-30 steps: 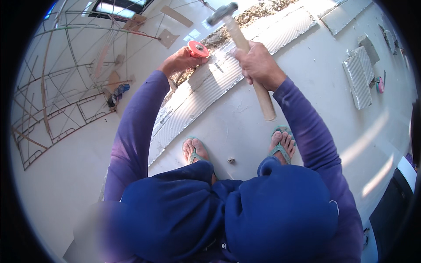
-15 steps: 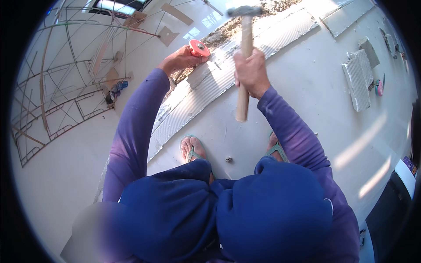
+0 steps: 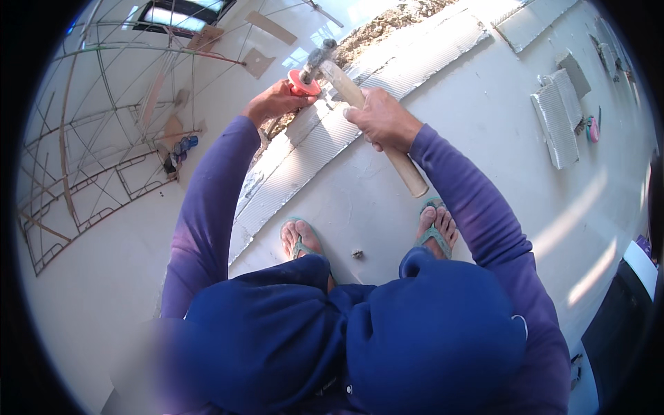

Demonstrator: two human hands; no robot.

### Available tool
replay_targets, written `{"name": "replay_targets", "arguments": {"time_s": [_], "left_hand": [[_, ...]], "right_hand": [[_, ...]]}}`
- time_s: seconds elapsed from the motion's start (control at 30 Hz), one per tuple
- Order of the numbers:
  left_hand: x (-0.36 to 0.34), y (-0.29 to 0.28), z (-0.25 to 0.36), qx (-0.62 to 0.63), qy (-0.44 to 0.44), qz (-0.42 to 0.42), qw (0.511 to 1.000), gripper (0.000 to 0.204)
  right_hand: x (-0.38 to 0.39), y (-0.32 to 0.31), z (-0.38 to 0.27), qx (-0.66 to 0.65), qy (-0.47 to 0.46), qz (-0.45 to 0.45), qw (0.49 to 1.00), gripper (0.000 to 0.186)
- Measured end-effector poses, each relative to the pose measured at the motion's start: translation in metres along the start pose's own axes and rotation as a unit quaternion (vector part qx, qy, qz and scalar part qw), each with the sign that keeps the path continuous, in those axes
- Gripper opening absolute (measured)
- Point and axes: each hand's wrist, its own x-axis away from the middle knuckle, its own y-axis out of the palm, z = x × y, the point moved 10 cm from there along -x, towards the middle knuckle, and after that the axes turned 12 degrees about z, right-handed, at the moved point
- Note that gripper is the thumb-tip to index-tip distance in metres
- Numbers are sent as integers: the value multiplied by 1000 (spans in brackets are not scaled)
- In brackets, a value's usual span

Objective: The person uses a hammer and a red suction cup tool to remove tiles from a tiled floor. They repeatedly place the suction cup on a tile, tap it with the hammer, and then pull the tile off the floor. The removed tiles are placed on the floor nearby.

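My left hand (image 3: 277, 102) is closed round a chisel with a round red hand guard (image 3: 304, 83); its blade is hidden below. In my right hand (image 3: 384, 117) is a hammer with a pale wooden handle (image 3: 407, 173), gripped around mid-length. The hammer's grey metal head (image 3: 317, 58) is at the top of the chisel, at or very near its struck end. Beneath both hands runs a long strip of ridged tile (image 3: 311, 162), bordered on its far side by broken, rubbly ground (image 3: 387, 29).
Metal scaffolding (image 3: 104, 111) stands at the left. Broken ridged tile pieces (image 3: 555, 121) lie at the right, beside a small pink object (image 3: 592, 130). Another ridged slab (image 3: 529, 28) lies at the upper right. A small lump of debris (image 3: 357, 254) sits between my sandalled feet.
The hammer has swung down and to the left, its head moving from raised beside the chisel to the chisel's top. My left hand keeps its grip on the chisel.
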Motion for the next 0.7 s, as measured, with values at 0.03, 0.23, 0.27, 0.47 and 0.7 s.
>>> {"name": "replay_targets", "arguments": {"time_s": [0.03, 0.23, 0.27, 0.47, 0.7], "left_hand": [[4, -1, 1, 33, 18, 7, 999, 35], [-4, -1, 0, -68, -29, -6, 997, 36], [-4, -2, -4, -97, -44, -8, 994, 36], [2, 0, 3, 24, 13, 1, 1000, 37], [-4, -1, -16, 23, -9, 13, 1000, 40]], "right_hand": [[4, -1, -8, -47, -23, 2, 999, 25], [-1, 7, 22, -132, 11, 75, 988, 25], [-1, 16, 31, -82, 29, -9, 996, 26], [-2, -23, -5, -173, -14, 128, 976, 32], [-7, -16, 1, -40, 6, -11, 999, 30]]}}
